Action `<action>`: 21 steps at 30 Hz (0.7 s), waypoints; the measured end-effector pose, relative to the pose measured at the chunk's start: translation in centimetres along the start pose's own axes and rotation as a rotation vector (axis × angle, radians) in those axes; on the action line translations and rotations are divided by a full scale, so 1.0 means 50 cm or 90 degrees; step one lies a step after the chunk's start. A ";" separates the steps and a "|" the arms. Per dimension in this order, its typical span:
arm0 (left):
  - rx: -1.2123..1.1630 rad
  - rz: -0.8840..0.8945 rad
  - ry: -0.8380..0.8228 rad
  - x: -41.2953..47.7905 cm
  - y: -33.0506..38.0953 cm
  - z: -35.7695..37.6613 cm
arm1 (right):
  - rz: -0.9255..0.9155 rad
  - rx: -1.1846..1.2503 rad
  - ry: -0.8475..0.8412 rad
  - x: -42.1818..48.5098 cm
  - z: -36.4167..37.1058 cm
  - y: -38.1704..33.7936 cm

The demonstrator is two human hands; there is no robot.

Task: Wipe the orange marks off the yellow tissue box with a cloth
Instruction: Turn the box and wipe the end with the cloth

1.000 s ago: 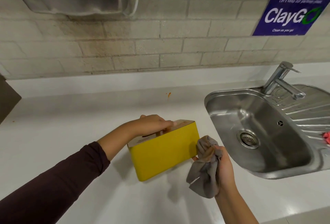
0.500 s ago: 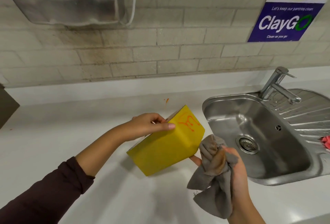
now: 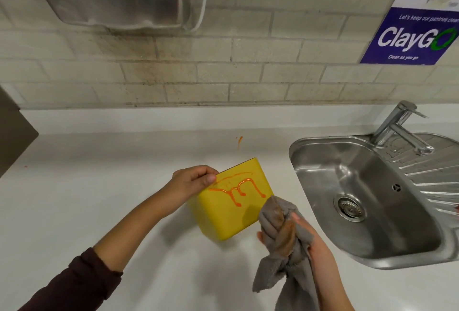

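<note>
The yellow tissue box (image 3: 229, 201) is held tilted on the white counter (image 3: 99, 186), just left of the sink (image 3: 367, 199), with only its lower corner resting on the surface. It is pinched at its upper left edge by the left hand (image 3: 191, 181), so that the face carrying the orange marks (image 3: 236, 190) is turned up towards the camera. The grey cloth (image 3: 280, 236) is bunched in the closed right hand (image 3: 310, 238), its top fold touching or just beside the box's right edge; brownish-orange staining is seen on it. Nothing on this face looks wiped yet. The marks appear wet and runny, so they could be smeared wider rather than lifted if the soiled part of the cloth is used. With so light a pinch, the box could be pushed over or twisted out of the grip by a firm stroke. Drips could also be carried onto the counter, where a small orange spot (image 3: 239, 140) is already seen.
</note>
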State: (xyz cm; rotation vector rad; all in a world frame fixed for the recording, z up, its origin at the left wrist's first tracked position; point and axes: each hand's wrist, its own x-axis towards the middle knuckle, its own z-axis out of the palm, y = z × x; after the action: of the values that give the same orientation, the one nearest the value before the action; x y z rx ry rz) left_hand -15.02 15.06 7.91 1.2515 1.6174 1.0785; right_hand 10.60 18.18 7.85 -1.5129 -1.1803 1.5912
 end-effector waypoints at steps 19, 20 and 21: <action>0.118 0.029 0.126 -0.002 -0.038 0.023 | -0.672 -0.324 0.073 0.046 0.134 -0.008; 0.126 0.040 0.123 -0.001 -0.035 0.022 | -0.680 -0.327 0.060 0.047 0.134 -0.009; 0.131 0.051 0.122 0.000 -0.033 0.021 | -0.691 -0.335 0.046 0.049 0.132 -0.010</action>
State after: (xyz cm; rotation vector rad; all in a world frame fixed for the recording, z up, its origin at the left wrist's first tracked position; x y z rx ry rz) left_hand -14.52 14.98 6.01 1.3908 1.8753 1.1317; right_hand 3.75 19.42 6.90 -0.8514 -1.9877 0.5079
